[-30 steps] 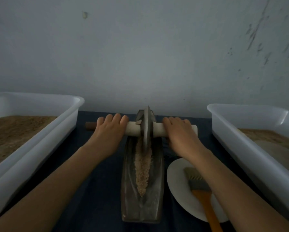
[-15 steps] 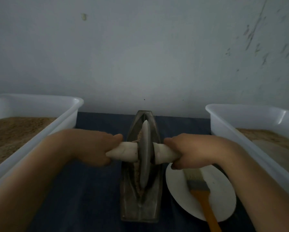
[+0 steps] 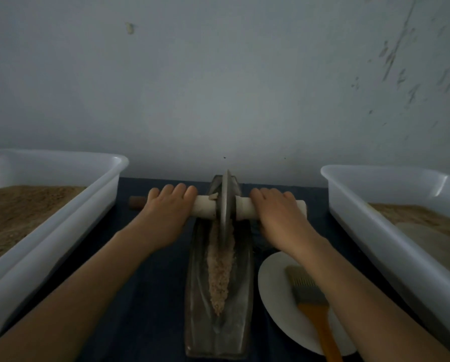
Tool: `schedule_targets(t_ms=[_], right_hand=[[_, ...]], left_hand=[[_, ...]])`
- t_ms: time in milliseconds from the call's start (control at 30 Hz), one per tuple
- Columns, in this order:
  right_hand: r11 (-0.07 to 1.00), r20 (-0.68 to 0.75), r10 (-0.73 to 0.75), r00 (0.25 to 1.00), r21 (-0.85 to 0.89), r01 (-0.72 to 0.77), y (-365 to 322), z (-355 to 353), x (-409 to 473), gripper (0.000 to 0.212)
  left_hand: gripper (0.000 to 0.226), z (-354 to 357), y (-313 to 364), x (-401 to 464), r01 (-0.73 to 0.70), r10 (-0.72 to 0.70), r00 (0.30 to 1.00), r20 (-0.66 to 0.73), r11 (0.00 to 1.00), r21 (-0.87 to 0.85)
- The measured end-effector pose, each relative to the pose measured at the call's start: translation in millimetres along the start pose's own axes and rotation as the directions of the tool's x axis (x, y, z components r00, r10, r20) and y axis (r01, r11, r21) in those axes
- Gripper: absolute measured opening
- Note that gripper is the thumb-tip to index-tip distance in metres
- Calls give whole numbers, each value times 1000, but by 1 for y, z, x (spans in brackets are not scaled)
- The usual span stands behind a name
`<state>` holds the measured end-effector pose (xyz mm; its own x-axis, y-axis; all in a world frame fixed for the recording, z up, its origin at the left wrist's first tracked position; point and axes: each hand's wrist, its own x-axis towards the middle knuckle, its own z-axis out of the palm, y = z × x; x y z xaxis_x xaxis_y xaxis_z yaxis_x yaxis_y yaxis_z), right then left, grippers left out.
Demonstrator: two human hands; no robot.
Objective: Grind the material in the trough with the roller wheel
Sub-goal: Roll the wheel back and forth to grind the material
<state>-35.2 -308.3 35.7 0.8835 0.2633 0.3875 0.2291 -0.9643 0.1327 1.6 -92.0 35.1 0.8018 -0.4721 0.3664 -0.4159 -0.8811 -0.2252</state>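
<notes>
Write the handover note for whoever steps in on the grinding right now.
Left hand: palm down on the left handle, fingers over it.
Right hand: the same on the right handle.
Roller wheel: upright in the trough, at its far end.
Material: a coarse tan strip along the groove, from the wheel toward the near end.
Brush: lying on the white plate, right of the trough.
Done: wheel seated and held on both sides.
Left: the strip looks coarse, so more rolling is likely needed.
</notes>
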Motion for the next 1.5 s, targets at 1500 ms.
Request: schedule_targets(t_ms=[1500], right_hand=[[998,404,-34,914,70,6,-10,-42,-11,31]], left_hand=[[40,-38,-3,-11,-63,119,898,423,987,-145]])
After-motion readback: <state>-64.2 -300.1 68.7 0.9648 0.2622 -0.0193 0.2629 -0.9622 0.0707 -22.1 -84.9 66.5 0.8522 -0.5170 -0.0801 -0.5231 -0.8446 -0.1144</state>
